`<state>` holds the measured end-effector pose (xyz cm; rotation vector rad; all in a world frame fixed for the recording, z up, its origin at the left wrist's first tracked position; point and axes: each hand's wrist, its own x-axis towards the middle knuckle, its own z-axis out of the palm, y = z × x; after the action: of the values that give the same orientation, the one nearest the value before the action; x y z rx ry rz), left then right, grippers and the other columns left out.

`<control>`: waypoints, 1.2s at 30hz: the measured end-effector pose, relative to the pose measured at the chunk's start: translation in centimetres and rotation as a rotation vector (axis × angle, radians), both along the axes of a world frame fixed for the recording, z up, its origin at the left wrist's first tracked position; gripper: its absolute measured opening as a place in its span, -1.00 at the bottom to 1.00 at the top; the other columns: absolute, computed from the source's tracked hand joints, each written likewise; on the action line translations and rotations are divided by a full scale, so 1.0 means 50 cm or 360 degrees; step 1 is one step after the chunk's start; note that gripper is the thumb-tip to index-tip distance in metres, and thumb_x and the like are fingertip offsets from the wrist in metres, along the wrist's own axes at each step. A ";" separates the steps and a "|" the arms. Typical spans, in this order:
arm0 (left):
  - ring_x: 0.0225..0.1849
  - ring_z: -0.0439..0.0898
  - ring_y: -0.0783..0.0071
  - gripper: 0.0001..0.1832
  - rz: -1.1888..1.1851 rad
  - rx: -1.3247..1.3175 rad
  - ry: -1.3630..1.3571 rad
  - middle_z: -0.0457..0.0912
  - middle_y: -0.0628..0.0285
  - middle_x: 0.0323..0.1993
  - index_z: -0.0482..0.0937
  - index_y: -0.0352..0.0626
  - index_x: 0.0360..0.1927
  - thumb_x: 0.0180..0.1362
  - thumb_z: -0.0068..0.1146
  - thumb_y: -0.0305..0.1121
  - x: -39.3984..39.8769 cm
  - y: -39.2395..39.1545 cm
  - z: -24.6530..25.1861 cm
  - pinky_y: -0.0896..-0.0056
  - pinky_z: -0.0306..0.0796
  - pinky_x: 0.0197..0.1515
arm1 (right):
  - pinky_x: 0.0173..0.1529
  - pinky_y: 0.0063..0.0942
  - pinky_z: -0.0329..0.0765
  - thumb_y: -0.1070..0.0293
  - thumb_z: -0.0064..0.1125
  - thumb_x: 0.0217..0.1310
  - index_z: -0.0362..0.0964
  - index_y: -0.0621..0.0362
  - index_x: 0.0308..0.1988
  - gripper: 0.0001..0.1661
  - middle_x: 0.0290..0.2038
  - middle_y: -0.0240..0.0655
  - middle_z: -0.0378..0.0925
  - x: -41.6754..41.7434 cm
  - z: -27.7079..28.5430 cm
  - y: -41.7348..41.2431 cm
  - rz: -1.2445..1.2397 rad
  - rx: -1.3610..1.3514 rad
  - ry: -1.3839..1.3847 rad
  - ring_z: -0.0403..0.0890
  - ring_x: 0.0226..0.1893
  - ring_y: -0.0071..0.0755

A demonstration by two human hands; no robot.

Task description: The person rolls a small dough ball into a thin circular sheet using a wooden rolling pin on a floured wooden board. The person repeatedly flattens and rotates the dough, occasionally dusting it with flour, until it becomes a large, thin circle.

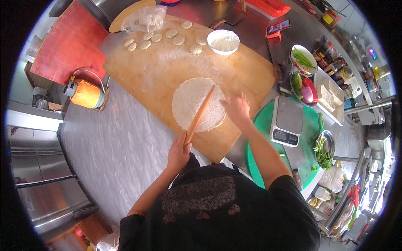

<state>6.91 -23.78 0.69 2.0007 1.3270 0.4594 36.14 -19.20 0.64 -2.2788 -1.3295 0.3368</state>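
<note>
A thin round sheet of dough (188,100) lies flat on a wooden board (141,69). Across it runs a tapered wooden rolling pin (201,113), its far tip near the sheet's upper right. My left hand (179,153) grips the near end of this pin, just off the board's front edge. Blurred by motion, my right hand (238,108) is at the right edge of the dough, thumb apart from the fingers, with nothing seen in it. Several small dough discs (178,40) sit toward the back of the board, beside a white bowl of flour (223,41).
To the right, a digital scale (288,116) and a cleaver (295,157) rest on a green round board (260,150). Bowls of vegetables (303,59) stand beyond. A phone (278,27) is propped behind. Left on the floor is a gas cylinder (86,94).
</note>
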 end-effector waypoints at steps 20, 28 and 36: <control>-0.13 0.63 -0.20 -0.32 0.0004 -0.0013 0.0236 0.45 -0.08 0.01 0.24 -0.03 0.44 0.26 0.18 -0.36 0.060 -0.081 -0.008 -0.11 0.55 -0.17 | 0.46 0.02 0.24 0.03 0.38 0.13 0.36 -0.07 0.35 -0.19 0.51 -0.31 0.12 0.047 -0.092 -0.037 0.1359 0.0303 -0.0534 0.16 0.49 -0.09; -0.11 0.62 -0.22 -0.33 -0.0117 -0.0075 0.0104 0.45 -0.09 0.06 0.25 -0.08 0.42 0.25 0.20 -0.37 0.044 -0.096 -0.016 -0.14 0.55 -0.14 | 0.47 -0.03 0.26 0.16 0.37 0.15 0.35 0.19 0.32 -0.21 0.34 -0.14 0.38 0.079 -0.037 -0.092 0.1456 0.0390 -0.0448 0.34 0.39 -0.01; -0.08 0.62 -0.20 -0.35 -0.0219 -0.0210 -0.0015 0.56 -0.12 -0.02 0.24 -0.13 0.39 0.24 0.19 -0.36 0.017 -0.086 -0.021 -0.09 0.55 -0.12 | 0.53 0.01 0.12 0.09 0.25 0.26 0.35 0.21 0.31 -0.27 0.34 -0.10 0.39 0.060 -0.019 -0.089 0.1382 0.0249 -0.0409 0.32 0.41 -0.01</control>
<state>7.76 -28.08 -0.38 1.9619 1.1735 0.3091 39.15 -23.63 -0.32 -1.5373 -2.3437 0.2004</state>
